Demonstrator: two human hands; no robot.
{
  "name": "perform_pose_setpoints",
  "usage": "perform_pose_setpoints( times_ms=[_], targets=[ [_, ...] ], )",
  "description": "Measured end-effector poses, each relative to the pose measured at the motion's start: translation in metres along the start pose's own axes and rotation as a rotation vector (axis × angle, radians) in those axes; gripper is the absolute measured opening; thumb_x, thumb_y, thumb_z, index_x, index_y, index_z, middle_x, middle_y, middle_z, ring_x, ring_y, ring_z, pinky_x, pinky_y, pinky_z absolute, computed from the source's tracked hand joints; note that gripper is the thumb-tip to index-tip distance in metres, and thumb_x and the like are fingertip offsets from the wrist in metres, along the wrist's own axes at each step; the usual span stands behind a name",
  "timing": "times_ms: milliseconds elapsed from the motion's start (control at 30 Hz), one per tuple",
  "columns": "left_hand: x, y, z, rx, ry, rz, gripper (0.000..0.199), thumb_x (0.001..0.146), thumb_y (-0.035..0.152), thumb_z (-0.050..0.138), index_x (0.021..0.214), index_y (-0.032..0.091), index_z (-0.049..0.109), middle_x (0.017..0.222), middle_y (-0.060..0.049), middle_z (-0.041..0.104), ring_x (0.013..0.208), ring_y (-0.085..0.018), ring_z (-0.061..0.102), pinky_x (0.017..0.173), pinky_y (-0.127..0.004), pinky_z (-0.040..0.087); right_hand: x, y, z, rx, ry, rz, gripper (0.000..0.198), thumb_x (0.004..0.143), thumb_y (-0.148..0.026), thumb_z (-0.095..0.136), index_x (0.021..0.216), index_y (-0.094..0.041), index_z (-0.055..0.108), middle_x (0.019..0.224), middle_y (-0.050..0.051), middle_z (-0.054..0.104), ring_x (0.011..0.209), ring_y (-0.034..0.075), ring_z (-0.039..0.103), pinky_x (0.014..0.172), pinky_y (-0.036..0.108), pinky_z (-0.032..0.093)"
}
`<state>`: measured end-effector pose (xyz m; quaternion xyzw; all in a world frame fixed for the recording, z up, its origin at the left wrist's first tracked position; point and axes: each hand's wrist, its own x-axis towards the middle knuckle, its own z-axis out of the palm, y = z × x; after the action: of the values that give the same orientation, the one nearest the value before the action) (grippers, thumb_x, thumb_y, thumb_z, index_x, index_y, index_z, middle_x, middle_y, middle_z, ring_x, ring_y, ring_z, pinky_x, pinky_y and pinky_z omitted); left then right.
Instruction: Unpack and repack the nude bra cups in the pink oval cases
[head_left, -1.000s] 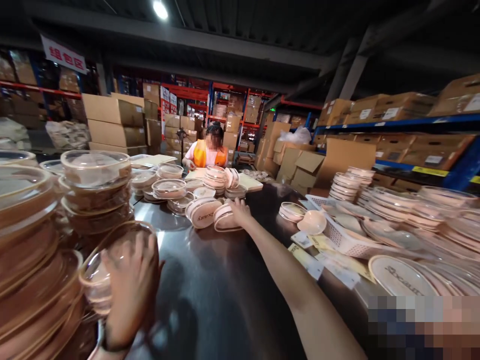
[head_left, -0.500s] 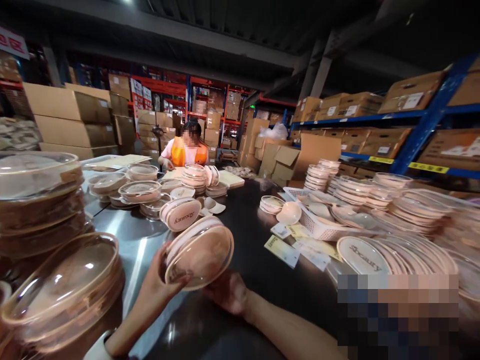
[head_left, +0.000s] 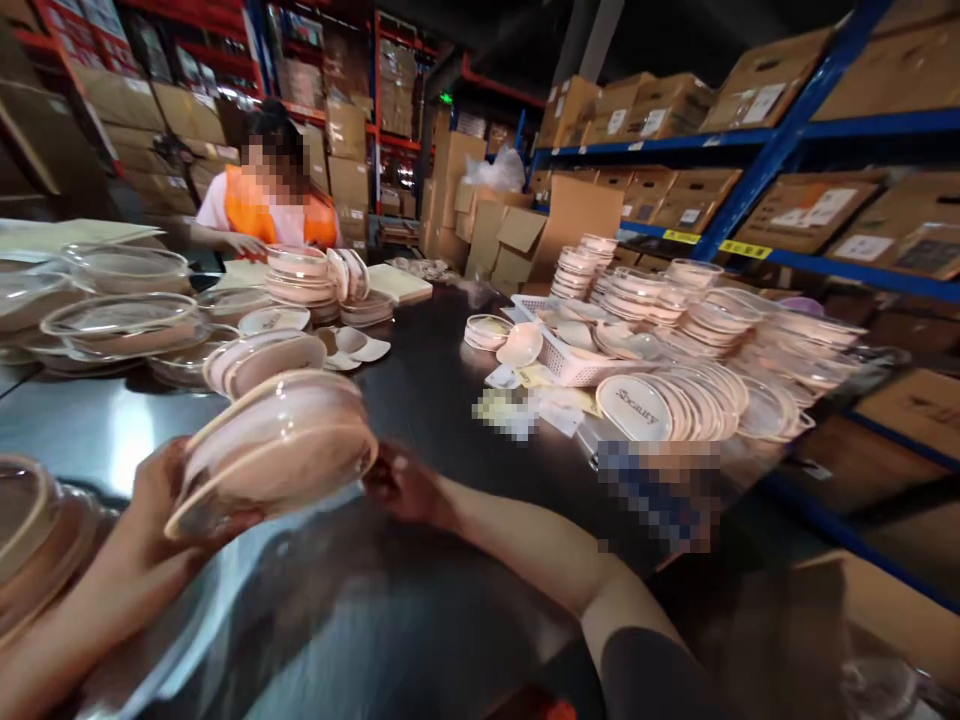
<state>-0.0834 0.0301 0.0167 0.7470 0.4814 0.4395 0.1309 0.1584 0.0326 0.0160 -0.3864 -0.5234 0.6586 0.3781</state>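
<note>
A pair of stacked oval clear plastic cases [head_left: 292,455] with beige-pink contents is held tilted above the dark table. My left hand [head_left: 176,505] grips the left end, thumb below and fingers behind. At the right end my right hand [head_left: 409,487] has curled fingers at the rim; these are partly blurred. Just beyond the held cases lies another tilted oval case [head_left: 274,362]. Beige cup-shaped pads [head_left: 352,345] rest on the table behind it.
Several stacked cases [head_left: 694,320] stand at the right beside a white basket [head_left: 574,362] with pads. Cards [head_left: 559,408] lie in front of it. More cases [head_left: 120,325] are at the left. Across the table sits a co-worker in an orange vest [head_left: 251,205]. Blue shelves [head_left: 784,140] hold cartons.
My view has turned right and come closer. The held cases have tipped flatter and sit further left in view. My right hand has shifted from beneath them to their right end.
</note>
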Motion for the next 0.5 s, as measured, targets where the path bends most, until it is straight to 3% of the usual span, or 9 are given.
perform_pose_setpoints(
  times_ms=[100,233,333,400,500],
  targets=[
    [0.003,-0.012,-0.017,0.297,-0.041,0.122,0.051,0.086,0.046,0.046,0.131,0.022,0.039,0.108,-0.006,0.051,0.102,-0.031,0.056,0.087,-0.057,0.050,0.002,-0.026,-0.018,-0.114,0.124,-0.106,0.034,0.091,-0.026,0.043,0.059,-0.022,0.032,0.048,-0.008,0.029,0.042,0.008,0.028,0.044,0.020,0.024],
    [-0.012,0.009,0.002,0.614,0.054,0.202,0.048,0.086,0.026,0.037,0.133,0.017,0.043,0.128,-0.017,0.047,0.112,-0.041,0.053,0.090,-0.066,0.043,-0.023,-0.027,0.000,-0.906,0.374,-0.448,0.023,0.083,-0.021,0.051,0.060,-0.018,0.049,0.054,-0.003,0.049,0.051,0.011,0.042,0.050,0.023,0.025],
    [-0.024,0.028,0.029,0.677,0.051,0.320,0.048,0.087,0.015,0.039,0.132,0.029,0.050,0.129,-0.013,0.052,0.117,-0.038,0.054,0.087,-0.056,0.048,-0.033,-0.005,0.022,-1.317,0.319,-0.565,0.020,0.082,-0.028,0.055,0.067,-0.016,0.061,0.057,0.002,0.059,0.051,0.014,0.048,0.049,0.025,0.028],
    [-0.025,0.030,0.038,0.626,0.021,0.399,0.049,0.088,0.014,0.042,0.133,0.031,0.051,0.122,-0.012,0.057,0.114,-0.034,0.057,0.085,-0.050,0.050,-0.028,0.003,0.021,-1.281,0.238,-0.617,0.026,0.086,-0.034,0.055,0.069,-0.016,0.065,0.058,0.003,0.061,0.053,0.015,0.052,0.051,0.025,0.034],
    [-0.016,0.022,0.033,0.428,0.086,0.310,0.039,0.090,0.029,0.050,0.129,0.026,0.055,0.119,-0.012,0.061,0.108,-0.033,0.060,0.088,-0.052,0.052,-0.006,-0.002,-0.007,-0.801,0.397,-0.560,0.031,0.094,-0.033,0.047,0.077,-0.017,0.067,0.069,0.001,0.064,0.066,0.013,0.058,0.067,0.025,0.044]
  ],
)
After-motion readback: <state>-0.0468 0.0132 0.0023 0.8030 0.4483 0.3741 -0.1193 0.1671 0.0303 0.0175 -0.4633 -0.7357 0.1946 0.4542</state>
